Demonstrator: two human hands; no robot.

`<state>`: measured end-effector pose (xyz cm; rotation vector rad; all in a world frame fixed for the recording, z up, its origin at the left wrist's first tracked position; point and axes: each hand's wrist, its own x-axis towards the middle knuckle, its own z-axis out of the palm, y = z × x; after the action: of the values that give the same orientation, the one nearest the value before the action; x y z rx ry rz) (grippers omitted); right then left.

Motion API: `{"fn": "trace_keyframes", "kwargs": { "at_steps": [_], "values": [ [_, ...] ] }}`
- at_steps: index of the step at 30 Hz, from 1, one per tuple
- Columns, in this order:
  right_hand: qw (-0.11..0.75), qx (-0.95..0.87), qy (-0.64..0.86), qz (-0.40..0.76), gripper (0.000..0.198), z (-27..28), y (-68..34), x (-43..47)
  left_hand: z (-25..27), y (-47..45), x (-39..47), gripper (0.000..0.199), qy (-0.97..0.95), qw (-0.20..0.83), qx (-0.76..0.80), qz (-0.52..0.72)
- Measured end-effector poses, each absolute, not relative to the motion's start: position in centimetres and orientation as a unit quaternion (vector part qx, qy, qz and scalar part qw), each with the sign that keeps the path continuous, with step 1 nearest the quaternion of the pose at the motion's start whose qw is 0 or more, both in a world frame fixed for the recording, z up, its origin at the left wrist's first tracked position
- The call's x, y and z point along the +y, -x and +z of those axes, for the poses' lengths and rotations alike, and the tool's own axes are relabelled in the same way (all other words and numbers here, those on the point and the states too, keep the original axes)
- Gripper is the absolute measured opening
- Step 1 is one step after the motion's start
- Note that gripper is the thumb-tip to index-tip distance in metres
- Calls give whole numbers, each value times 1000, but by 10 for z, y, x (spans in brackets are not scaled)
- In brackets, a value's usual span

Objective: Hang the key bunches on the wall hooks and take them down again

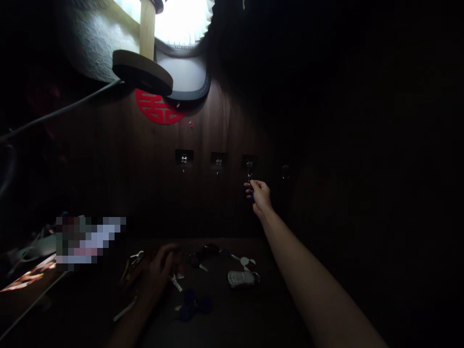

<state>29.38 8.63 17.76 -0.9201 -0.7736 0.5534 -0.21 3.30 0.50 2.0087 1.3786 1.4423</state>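
Note:
My right hand (pixel 261 195) reaches forward to the dark wood panel, its fingers pinched on a bunch of keys (pixel 250 186) with a bit of blue on it. The bunch is just under a hook (pixel 249 163); whether it hangs on the hook is too dark to see. Low on the left, my left hand (pixel 159 266) is over loose keys on the dark surface, its fingers blurred. Close to it are a silver key (pixel 176 283), another key (pixel 137 256) and blue-headed keys (pixel 195 305). Further right lie a grey key fob (pixel 241 279) and a round-headed key (pixel 247 262).
More hooks (pixel 184 158) are fixed in a row on the panel. Above is a red paper cutout (pixel 161 108), partly behind a bright lamp (pixel 184 72) and a wooden spool-like object (pixel 143 71). A cable (pixel 68 107) crosses at left. The right side is very dark.

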Motion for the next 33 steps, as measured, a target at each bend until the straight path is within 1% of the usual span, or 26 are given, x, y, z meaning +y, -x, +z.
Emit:
{"fn": "trace_keyframes", "kwargs": {
  "at_steps": [6, 12, 25, 27, 30, 33],
  "values": [
    [781, -349, 436, 279, 15, 156, -290, 79, 4, 2, 35, 31, -704, 143, 493, 490],
    [777, -344, 422, 316, 24, 121, -289, 66, 6, 2, 32, 31, -704, 150, 488, 494],
    [751, -346, 448, 339, 28, 38, -258, 32, 10, 1, 28, 29, -688, 139, 495, 513],
    [734, -368, 455, 344, 27, 27, -244, 32, 11, 2, 28, 29, -676, 150, 512, 508],
    [672, -451, 483, 333, 22, 14, -222, 31, 11, 4, 30, 31, -657, 176, 543, 493],
    [587, -589, 491, 259, 22, 8, -206, 28, 8, 5, 34, 33, -654, 173, 557, 481]
  ]
}}
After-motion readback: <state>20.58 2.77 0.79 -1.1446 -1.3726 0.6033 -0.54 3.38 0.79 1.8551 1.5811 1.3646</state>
